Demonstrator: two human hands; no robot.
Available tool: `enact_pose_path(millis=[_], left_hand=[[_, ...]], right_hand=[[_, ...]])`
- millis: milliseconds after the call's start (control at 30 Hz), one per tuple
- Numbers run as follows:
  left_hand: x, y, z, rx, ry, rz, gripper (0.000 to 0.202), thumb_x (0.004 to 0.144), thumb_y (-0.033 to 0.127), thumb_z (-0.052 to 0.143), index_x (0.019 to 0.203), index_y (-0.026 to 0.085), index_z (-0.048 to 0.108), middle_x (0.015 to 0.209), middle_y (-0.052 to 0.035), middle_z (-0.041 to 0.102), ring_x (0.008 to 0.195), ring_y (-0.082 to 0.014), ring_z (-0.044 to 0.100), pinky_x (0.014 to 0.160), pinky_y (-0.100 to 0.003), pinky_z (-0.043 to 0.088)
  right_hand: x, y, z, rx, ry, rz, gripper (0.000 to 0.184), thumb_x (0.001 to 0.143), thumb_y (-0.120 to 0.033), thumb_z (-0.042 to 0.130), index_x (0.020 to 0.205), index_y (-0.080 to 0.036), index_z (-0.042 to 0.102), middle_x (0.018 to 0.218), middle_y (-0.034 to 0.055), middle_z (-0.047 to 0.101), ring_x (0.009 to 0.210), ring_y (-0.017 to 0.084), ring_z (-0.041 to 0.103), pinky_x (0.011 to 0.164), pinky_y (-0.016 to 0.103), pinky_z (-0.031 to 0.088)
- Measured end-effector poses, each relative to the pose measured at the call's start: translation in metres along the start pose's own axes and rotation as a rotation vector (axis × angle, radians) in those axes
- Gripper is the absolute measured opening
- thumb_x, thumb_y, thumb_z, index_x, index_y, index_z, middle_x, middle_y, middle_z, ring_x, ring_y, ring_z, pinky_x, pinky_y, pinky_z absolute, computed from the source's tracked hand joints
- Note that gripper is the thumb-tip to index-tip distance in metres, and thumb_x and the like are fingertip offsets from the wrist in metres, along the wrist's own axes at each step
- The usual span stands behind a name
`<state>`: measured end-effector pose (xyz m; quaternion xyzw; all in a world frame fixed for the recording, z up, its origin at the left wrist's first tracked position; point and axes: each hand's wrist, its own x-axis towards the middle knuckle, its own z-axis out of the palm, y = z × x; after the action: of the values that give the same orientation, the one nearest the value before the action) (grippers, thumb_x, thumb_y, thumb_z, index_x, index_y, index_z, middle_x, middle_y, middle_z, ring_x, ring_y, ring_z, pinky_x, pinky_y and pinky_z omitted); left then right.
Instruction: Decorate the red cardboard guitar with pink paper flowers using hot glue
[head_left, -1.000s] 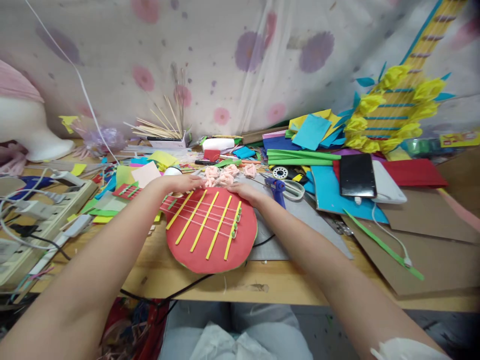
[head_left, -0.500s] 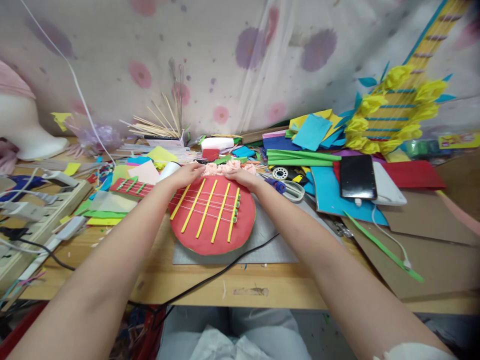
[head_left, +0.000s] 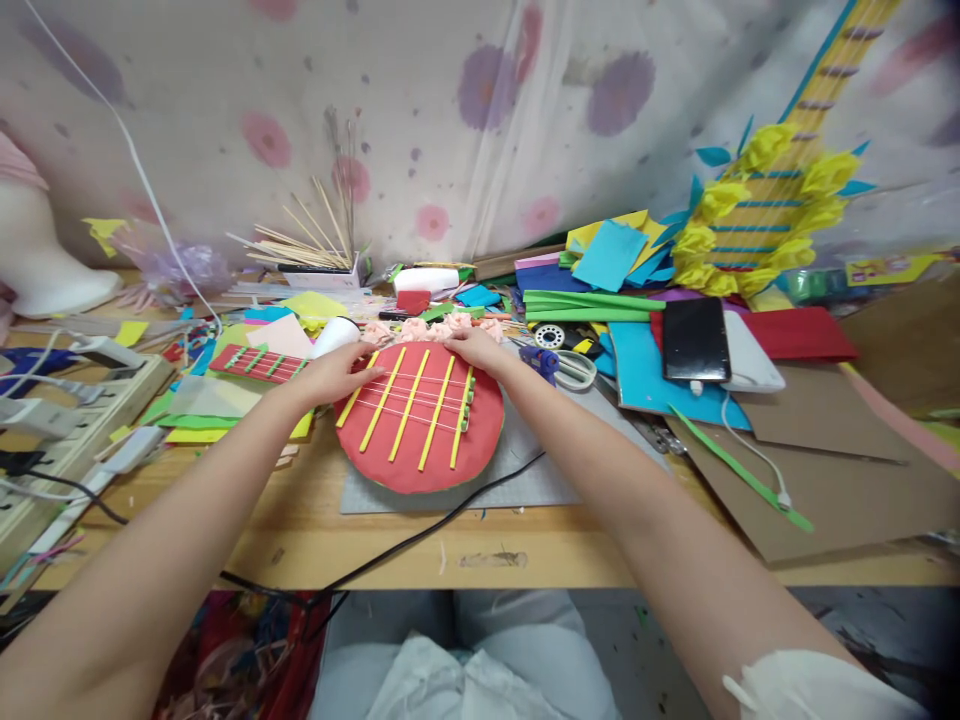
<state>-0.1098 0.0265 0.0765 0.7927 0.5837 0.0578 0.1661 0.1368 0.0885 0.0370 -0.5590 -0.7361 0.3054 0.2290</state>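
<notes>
Head view has both hands at the far rim of a red disc (head_left: 484,435), a paper guitar body crossed by yellow strips (head_left: 409,405) and thin white strings. The disc lies flat on a grey mat (head_left: 525,478) on the table (head_left: 540,555).

The left hand (head_left: 334,372) rests on the disc's upper left edge with its fingers spread and flat, closed on nothing. The right hand (head_left: 472,347) sits on the disc's far rim, fingertips bent down against a row of pink flowers (head_left: 420,328) that runs along that rim. Whether it pinches a flower or only presses on it, I cannot tell (the fingers hide the contact).

Left of the disc lies a red neck (head_left: 255,362) with green frets, close to its edge. Right of the disc, just beside the right hand, are a blue glue gun (head_left: 541,360) and scissors (head_left: 576,370). A black cord (head_left: 420,535) runs past the disc's near side.

By my reading, the step in hand is seating the flowers along the far rim, one hand steadying the disc while the other presses. The next move calls for a firm hold on the disc's left edge. It also calls for even downward pressure on each flower so it sits on the rim uncrushed, and for fingers kept off the strings, which look easy to shift.
</notes>
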Motion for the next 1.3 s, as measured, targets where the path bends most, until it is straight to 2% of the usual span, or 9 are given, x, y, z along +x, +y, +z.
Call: enact_pose_path(millis=[200,400,533,667,833,967,1133,1233,1300], left_hand=[[-0.003,0.0,0.006,0.022,0.025,-0.091,0.063,0.077,0.063,0.037,0.123,0.022,0.049,0.113,-0.0075,0.061,0.097,-0.0237,0.057,0.077,-0.029,0.043],[-0.004,0.008,0.006,0.033,0.057,-0.084,0.058,0.081,0.061,0.027,0.114,0.022,0.055,0.11,-0.0066,0.062,0.096,-0.0239,0.058,0.076,-0.03,0.043],[-0.003,0.006,0.002,0.025,0.031,-0.07,0.063,0.077,0.066,0.033,0.117,0.022,0.054,0.113,-0.0073,0.062,0.099,-0.0249,0.058,0.081,-0.031,0.044],[-0.007,-0.002,-0.01,-0.081,-0.117,-0.033,0.083,0.066,0.069,0.049,0.133,0.022,0.039,0.131,-0.0094,0.052,0.112,-0.0236,0.054,0.09,-0.028,0.043],[-0.027,-0.003,-0.028,-0.068,-0.225,-0.011,0.107,0.05,0.062,0.068,0.141,0.023,0.026,0.136,-0.0107,0.046,0.119,-0.0276,0.049,0.094,-0.032,0.042],[-0.043,-0.002,-0.031,-0.018,-0.259,0.073,0.109,0.045,0.055,0.074,0.14,0.029,0.028,0.14,-0.0069,0.041,0.122,-0.0316,0.044,0.097,-0.036,0.041],[-0.045,-0.008,-0.025,0.006,-0.246,0.141,0.114,0.044,0.051,0.076,0.142,0.028,0.022,0.139,-0.0083,0.042,0.125,-0.0335,0.041,0.1,-0.038,0.038],[-0.042,-0.009,-0.023,0.04,-0.244,0.122,0.123,0.04,0.05,0.077,0.144,0.025,0.016,0.14,-0.0123,0.039,0.125,-0.0351,0.04,0.101,-0.041,0.036],[-0.04,-0.007,-0.023,0.034,-0.258,0.13,0.125,0.039,0.049,0.078,0.144,0.025,0.014,0.141,-0.0125,0.038,0.126,-0.0349,0.039,0.102,-0.041,0.035]], right_hand=[[-0.021,-0.018,-0.014,-0.106,0.159,-0.032,0.021,0.077,-0.024,0.048,0.084,-0.016,0.066,0.089,0.0047,0.067,0.085,0.018,0.059,0.076,0.027,0.043],[-0.062,-0.03,-0.051,0.009,0.34,-0.159,0.021,0.08,-0.029,0.049,0.087,-0.018,0.065,0.089,0.0026,0.067,0.083,0.016,0.059,0.077,0.027,0.043],[-0.086,-0.011,-0.081,0.079,0.582,-0.176,0.03,0.083,-0.042,0.044,0.084,-0.019,0.064,0.085,0.0033,0.066,0.083,0.017,0.058,0.078,0.029,0.043],[-0.102,0.027,-0.097,0.22,0.728,-0.071,0.045,0.083,-0.055,0.038,0.077,-0.018,0.063,0.078,0.005,0.064,0.073,0.016,0.058,0.071,0.029,0.045],[-0.113,0.069,-0.08,0.331,0.73,0.044,0.059,0.082,-0.064,0.028,0.073,-0.017,0.062,0.075,0.0053,0.063,0.066,0.014,0.056,0.067,0.029,0.045],[-0.117,0.088,-0.053,0.374,0.658,0.006,0.057,0.082,-0.064,0.027,0.097,-0.018,0.058,0.094,0.0064,0.061,0.078,0.016,0.057,0.072,0.031,0.047],[-0.119,0.091,-0.031,0.248,0.58,0.012,0.065,0.075,-0.063,0.043,0.119,-0.015,0.045,0.111,0.0136,0.055,0.099,0.023,0.054,0.086,0.037,0.043],[-0.117,0.087,-0.026,0.142,0.542,0.072,0.072,0.066,-0.056,0.059,0.121,-0.013,0.042,0.116,0.016,0.053,0.1,0.025,0.054,0.087,0.039,0.043],[-0.115,0.084,-0.024,0.051,0.53,0.106,0.065,0.064,-0.048,0.064,0.116,-0.014,0.047,0.113,0.0152,0.056,0.101,0.026,0.054,0.087,0.04,0.042]])
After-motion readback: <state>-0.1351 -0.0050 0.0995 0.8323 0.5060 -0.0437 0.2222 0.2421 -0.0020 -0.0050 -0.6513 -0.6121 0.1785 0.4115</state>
